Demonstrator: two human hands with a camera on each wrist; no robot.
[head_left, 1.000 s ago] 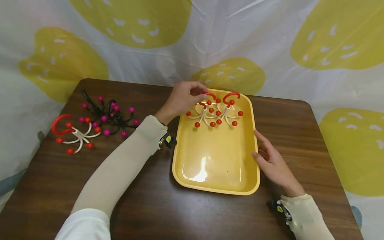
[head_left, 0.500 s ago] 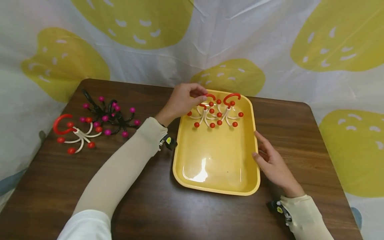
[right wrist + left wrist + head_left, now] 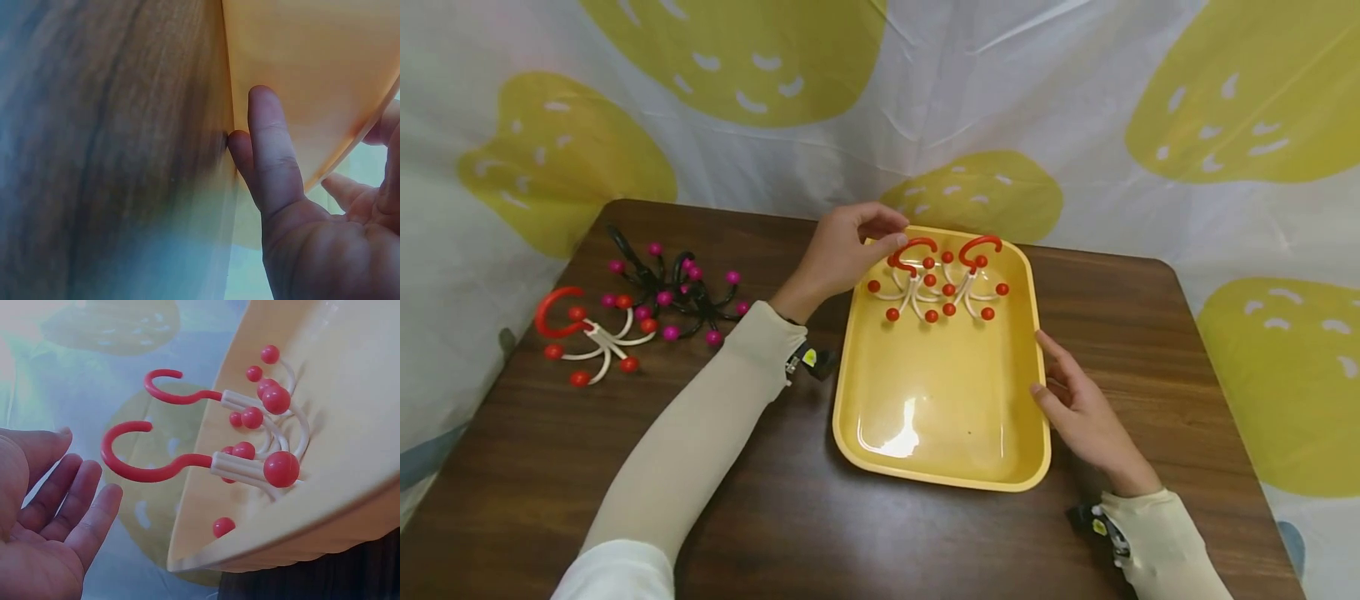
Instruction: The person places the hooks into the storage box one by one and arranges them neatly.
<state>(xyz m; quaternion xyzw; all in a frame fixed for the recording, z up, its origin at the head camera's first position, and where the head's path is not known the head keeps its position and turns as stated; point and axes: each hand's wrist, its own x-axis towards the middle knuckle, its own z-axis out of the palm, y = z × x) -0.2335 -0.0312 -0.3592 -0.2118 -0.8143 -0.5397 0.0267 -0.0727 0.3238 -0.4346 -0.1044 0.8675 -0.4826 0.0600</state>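
Two white multi-arm hooks with red curved tops and red ball tips stand in the far end of a yellow tray (image 3: 940, 400). My left hand (image 3: 842, 250) is just left of the left red-and-white hook (image 3: 913, 292). In the left wrist view a gap shows between the fingers of my left hand (image 3: 56, 519) and that hook's red curve (image 3: 144, 472); the hand holds nothing. The other red-and-white hook (image 3: 968, 287) stands beside it on the right. My right hand (image 3: 1090, 417) touches the tray's right side, its fingers extended along the outer wall (image 3: 312, 62).
On the left of the brown table (image 3: 760, 517) lies a third red-and-white hook (image 3: 597, 335). Behind it are two black multi-arm hooks (image 3: 700, 304) with pink ball tips, close together. A patterned white-and-yellow cloth (image 3: 820, 150) hangs behind the table.
My left hand has let go of the left hook's red curve and moved slightly left, away from it. The hook stays in the tray. My right hand has kept its place.
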